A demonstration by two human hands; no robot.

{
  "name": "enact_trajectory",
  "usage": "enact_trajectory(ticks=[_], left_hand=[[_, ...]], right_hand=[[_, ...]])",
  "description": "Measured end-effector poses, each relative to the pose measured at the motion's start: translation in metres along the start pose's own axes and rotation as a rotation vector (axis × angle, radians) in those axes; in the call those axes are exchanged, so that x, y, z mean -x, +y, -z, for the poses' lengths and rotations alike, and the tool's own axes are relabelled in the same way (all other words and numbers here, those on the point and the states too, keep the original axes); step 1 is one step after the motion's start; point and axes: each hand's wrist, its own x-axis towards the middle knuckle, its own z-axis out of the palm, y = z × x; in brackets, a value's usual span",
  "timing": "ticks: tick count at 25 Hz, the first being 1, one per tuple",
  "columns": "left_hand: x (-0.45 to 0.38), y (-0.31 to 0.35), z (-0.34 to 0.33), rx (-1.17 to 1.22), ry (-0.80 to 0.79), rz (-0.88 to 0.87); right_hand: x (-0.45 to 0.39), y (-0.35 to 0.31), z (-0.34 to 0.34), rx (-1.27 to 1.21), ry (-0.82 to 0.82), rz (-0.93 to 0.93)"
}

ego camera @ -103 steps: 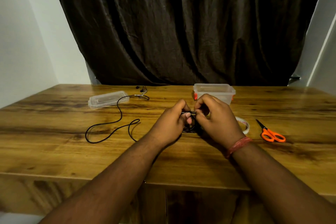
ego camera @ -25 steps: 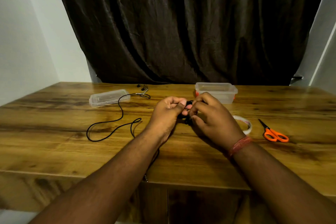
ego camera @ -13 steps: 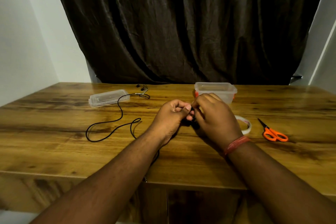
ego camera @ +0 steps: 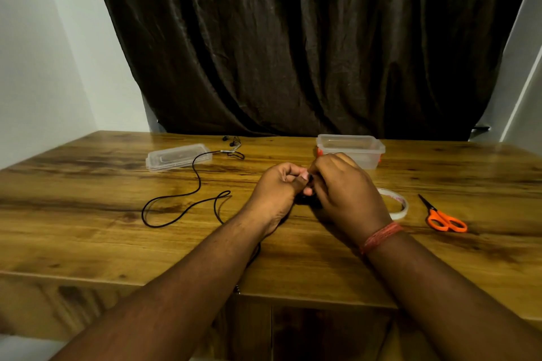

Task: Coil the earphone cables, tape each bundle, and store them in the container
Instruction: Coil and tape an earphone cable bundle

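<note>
Lowered since a second ago, both hands' fingers (ego camera: 305, 176) pinch the small black cable coil (ego camera: 306, 200).

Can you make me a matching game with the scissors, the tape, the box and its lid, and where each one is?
Things:
1. scissors
2. tape roll
3. clear container
4. container lid

Places or looks:
A. lies flat at the far left of the table, with a black cable running by it
B. stands open just beyond the right hand
C. orange handles, farthest to the right
D. partly hidden behind the right wrist

Pairs: 1-C, 2-D, 3-B, 4-A
</note>
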Motion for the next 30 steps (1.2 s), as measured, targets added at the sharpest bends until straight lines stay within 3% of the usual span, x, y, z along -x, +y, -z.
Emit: enact_trajectory(ticks=[10,22,26,30], left_hand=[[-0.003,0.001,0.000,0.177,0.001,0.058],[-0.007,0.004,0.014,0.363,-0.011,0.098],[-0.011,0.003,0.008,0.266,-0.018,0.094],[-0.009,0.002,0.005,0.080,0.045,-0.012]], right_hand=[[0.000,-0.003,0.000,-0.007,0.007,-0.033],[-0.001,-0.007,-0.010,0.063,-0.045,0.074],[0.001,0.002,-0.003,0.013,-0.001,0.007],[0.002,0.006,-0.003,-0.031,-0.080,-0.008]])
